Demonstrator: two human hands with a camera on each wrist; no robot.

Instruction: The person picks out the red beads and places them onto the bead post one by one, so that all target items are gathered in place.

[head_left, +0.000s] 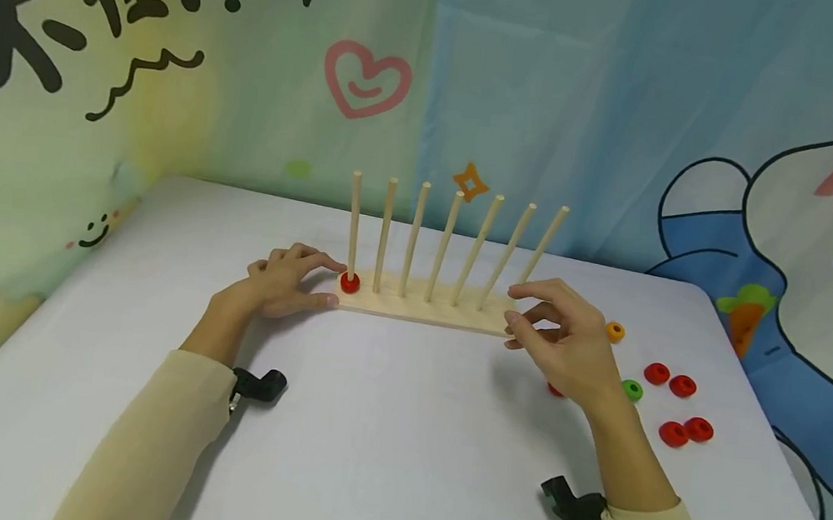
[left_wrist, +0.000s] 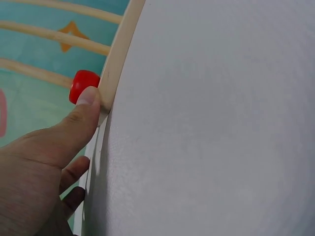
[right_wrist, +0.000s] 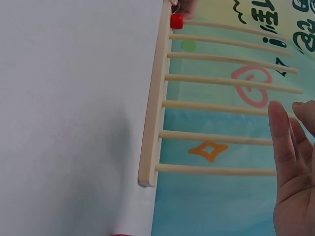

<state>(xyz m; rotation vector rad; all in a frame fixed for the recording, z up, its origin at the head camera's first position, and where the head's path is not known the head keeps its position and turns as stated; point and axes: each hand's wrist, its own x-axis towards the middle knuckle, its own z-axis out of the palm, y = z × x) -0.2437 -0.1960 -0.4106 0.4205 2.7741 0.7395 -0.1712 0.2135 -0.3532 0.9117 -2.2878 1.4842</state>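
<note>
A wooden peg rack (head_left: 400,306) with several upright pegs stands toward the back of the table. At the foot of its leftmost peg sits a red bead (head_left: 350,284). My left hand (head_left: 282,282) holds that end of the base, thumb at the front corner and index finger behind. In the left wrist view the thumb lies against the base beside the bead (left_wrist: 82,87). My right hand (head_left: 565,337) hovers at the rack's right end, fingers loosely bent and apart. Nothing shows between its fingers in the right wrist view, where it appears off the base.
Right of the rack lie several loose red beads (head_left: 657,374), a green bead (head_left: 632,390) and an orange bead (head_left: 614,332). One more red bead (head_left: 556,390) is partly hidden by my right hand. A printed curtain (head_left: 553,97) hangs behind the white table (head_left: 399,442).
</note>
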